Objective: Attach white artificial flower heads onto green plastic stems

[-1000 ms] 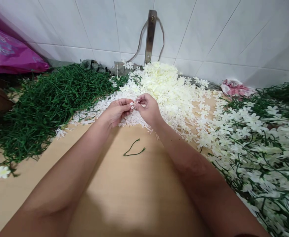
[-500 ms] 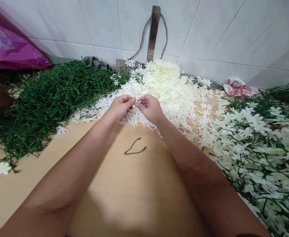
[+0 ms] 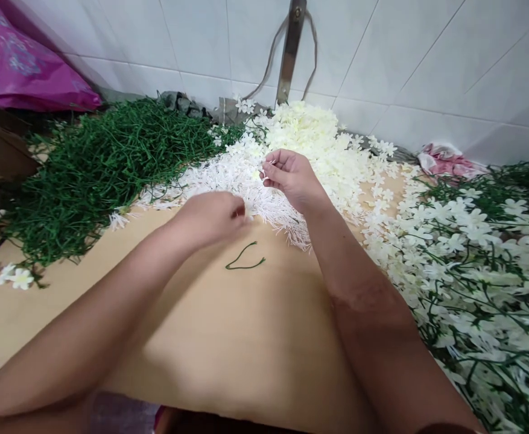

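Note:
My right hand (image 3: 294,176) is closed in a pinch over the flower heap, with a thin white stamen piece (image 3: 271,163) showing at its fingertips. Lower and to the left, my left hand (image 3: 214,218) hovers above the near edge of the loose white stamens (image 3: 286,226). Motion smears its fingers, so what they hold, if anything, cannot be made out. A bent green plastic stem (image 3: 245,265) lies by itself on the tan board (image 3: 228,325), nearer to me than both hands. Behind my right hand rises a heap of cream artificial petals (image 3: 307,129).
Green stems (image 3: 110,163) are piled at the left, by a pink bag (image 3: 33,72) and a cardboard box (image 3: 2,157). White flowers on stems (image 3: 476,289) cover the right side. A pink and white cloth (image 3: 449,161) lies near the tiled wall (image 3: 382,54), where a metal bar (image 3: 290,54) stands.
My hands, together at the fingertips before, have come apart. The left moved down toward me; the right rose slightly and to the right. The view has shifted a little.

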Available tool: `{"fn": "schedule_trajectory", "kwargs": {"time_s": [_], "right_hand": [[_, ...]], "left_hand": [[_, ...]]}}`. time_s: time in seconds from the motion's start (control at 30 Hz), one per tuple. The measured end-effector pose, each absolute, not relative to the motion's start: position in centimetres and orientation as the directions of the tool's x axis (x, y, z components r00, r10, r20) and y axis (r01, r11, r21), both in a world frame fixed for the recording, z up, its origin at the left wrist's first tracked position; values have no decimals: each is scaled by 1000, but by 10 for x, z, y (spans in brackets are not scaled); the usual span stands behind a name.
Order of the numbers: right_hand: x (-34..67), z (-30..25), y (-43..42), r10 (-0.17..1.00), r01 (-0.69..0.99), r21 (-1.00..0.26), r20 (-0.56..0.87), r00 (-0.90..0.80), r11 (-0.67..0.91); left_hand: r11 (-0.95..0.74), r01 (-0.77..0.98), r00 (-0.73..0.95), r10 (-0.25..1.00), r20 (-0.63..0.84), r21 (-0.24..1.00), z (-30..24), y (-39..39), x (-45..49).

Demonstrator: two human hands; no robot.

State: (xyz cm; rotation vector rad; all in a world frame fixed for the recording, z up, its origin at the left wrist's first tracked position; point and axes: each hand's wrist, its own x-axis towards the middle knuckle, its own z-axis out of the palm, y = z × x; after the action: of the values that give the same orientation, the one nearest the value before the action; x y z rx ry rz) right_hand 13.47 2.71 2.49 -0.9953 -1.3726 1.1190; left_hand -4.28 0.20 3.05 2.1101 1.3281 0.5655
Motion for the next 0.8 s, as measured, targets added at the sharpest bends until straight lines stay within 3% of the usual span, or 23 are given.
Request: {"fn": "schedule_trajectory", "kwargs": {"time_s": [0.13,0.23,0.4,0.6,0.7,0.8], "right_hand": [[132,26,23,959,-9,-973,227,-172,229],[127,24,20,951,-14,-976,216,-221,218],[124,18,19,945,-11,-983,179,-273,183],[126,8,24,951,-5,-991,129,-279,133],[124,8,23,939,-30,-992,126,-321,122],[120,7,19,922,-80,-992,120,-368,98]], "left_hand": [[-465,802,525,848,-73,374,11,-28,-43],[-487,796,544,836,-72,358,-2,-27,-44],[-440,753,516,857,-23,489,-9,-18,-43],[-454,727,493,867,69,516,-20,-20,-33],[-339,605,425,903,67,720,-22,-14,-36],[-59,303,303,952,-37,951,-20,-5,-46]]}}
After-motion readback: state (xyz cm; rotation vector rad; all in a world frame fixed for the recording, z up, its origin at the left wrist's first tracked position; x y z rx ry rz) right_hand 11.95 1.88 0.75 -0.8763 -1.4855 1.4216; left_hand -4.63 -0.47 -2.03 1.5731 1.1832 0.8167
